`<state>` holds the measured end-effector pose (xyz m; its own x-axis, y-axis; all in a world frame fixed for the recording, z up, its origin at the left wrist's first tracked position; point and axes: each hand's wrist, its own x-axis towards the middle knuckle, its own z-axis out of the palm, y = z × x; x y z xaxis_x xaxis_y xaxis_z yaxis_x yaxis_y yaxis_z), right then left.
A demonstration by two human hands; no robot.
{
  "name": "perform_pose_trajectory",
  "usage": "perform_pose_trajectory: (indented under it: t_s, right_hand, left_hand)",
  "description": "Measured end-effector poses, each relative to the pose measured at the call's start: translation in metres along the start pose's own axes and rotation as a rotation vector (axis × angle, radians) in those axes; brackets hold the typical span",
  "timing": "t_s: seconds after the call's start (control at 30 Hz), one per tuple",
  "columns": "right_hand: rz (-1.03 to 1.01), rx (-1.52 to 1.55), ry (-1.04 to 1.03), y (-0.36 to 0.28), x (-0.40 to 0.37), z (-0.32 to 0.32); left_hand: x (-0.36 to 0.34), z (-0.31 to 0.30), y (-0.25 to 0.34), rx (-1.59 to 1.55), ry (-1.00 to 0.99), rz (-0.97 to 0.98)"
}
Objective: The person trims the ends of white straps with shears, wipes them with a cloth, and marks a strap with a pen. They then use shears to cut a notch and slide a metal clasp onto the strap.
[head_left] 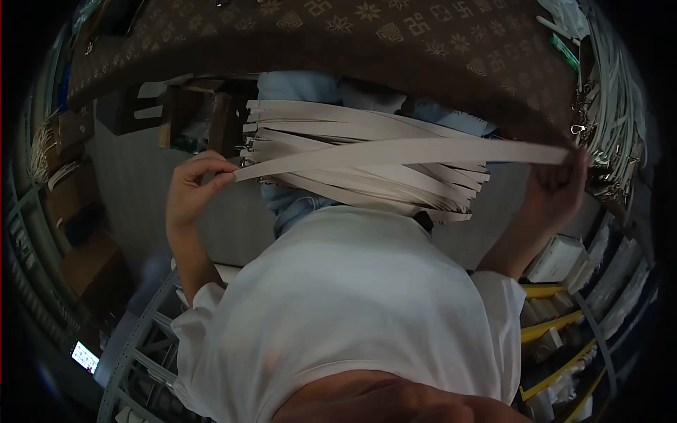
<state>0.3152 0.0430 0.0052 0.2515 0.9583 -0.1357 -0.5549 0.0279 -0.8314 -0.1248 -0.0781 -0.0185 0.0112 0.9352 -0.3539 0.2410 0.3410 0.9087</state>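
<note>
A flat cream strap [395, 151] is stretched between my two hands, crossing above my lap. At its left end, the thumb and forefinger of my left hand [196, 187] pinch the tip. My right hand [559, 187] is closed around the other end, its fingers partly in shadow. Under the stretched strap, a thick pile of similar cream straps [331, 127] lies across my thighs, over light blue jeans [300, 88]. Small metal fittings show at the left ends of the pile.
A table with a brown patterned cloth [451, 42] stands in front of me. More straps [613, 106] with metal clasps hang at the far right. A cardboard box [187, 116] sits at left. Shelving with yellow edges [543, 328] is at lower right, and a grey metal rack [137, 338] at lower left.
</note>
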Motion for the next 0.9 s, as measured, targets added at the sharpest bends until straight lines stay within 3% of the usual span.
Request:
perform_pose_trajectory:
  t_s: [0.07, 0.13, 0.2, 0.27, 0.3, 0.37, 0.4, 0.5, 0.57, 0.6, 0.67, 0.7, 0.77, 0.9]
  right_hand:
    - [0.084, -0.171, 0.233, 0.005, -0.033, -0.031]
    - [0.248, -0.191, 0.320, 0.010, -0.061, -0.060]
    - [0.341, -0.414, 0.431, 0.018, -0.089, -0.085]
    - [0.682, -0.720, 0.439, 0.015, -0.103, -0.097]
    - [0.662, -0.689, 0.416, 0.016, -0.104, -0.097]
    - [0.609, -1.276, 0.139, 0.016, -0.102, -0.093]
    - [0.593, -1.259, 0.130, 0.016, -0.095, -0.084]
    - [0.441, -0.998, 0.092, 0.024, -0.070, -0.048]
    - [0.191, -0.973, -0.114, 0.034, -0.055, -0.024]
    - [0.170, -0.969, -0.115, 0.038, -0.050, -0.010]
    - [0.139, -0.901, -0.285, 0.045, -0.047, 0.019]
    - [0.124, -0.900, -0.284, 0.048, -0.046, 0.028]
    - [-0.013, -1.003, -0.561, 0.051, -0.046, 0.041]
    - [-0.153, -0.875, -0.663, 0.062, -0.047, 0.051]
  left_hand:
    - [0.005, 0.000, 0.003, 0.174, -0.176, -0.017]
    - [0.011, 0.008, 0.001, 0.236, -0.244, -0.050]
    - [0.016, 0.017, -0.001, 0.327, -0.293, -0.062]
    - [0.024, 0.022, -0.006, 0.528, -0.347, 0.127]
    - [0.029, 0.022, 0.001, 0.559, -0.323, 0.149]
    - [0.036, 0.029, 0.013, 0.770, -0.186, 0.335]
    - [0.044, 0.033, 0.025, 0.787, -0.171, 0.345]
    - [0.087, 0.044, 0.072, 0.627, 0.247, 0.499]
    - [0.122, 0.052, 0.098, 0.585, 0.476, 0.644]
    - [0.141, 0.055, 0.109, 0.592, 0.559, 0.727]
    - [0.187, 0.053, 0.124, 0.852, 0.698, 0.993]
    - [0.209, 0.050, 0.128, 0.849, 0.706, 1.007]
    - [0.252, 0.047, 0.127, 1.349, 0.856, 0.935]
    - [0.283, 0.036, 0.127, 1.090, 0.734, 0.834]
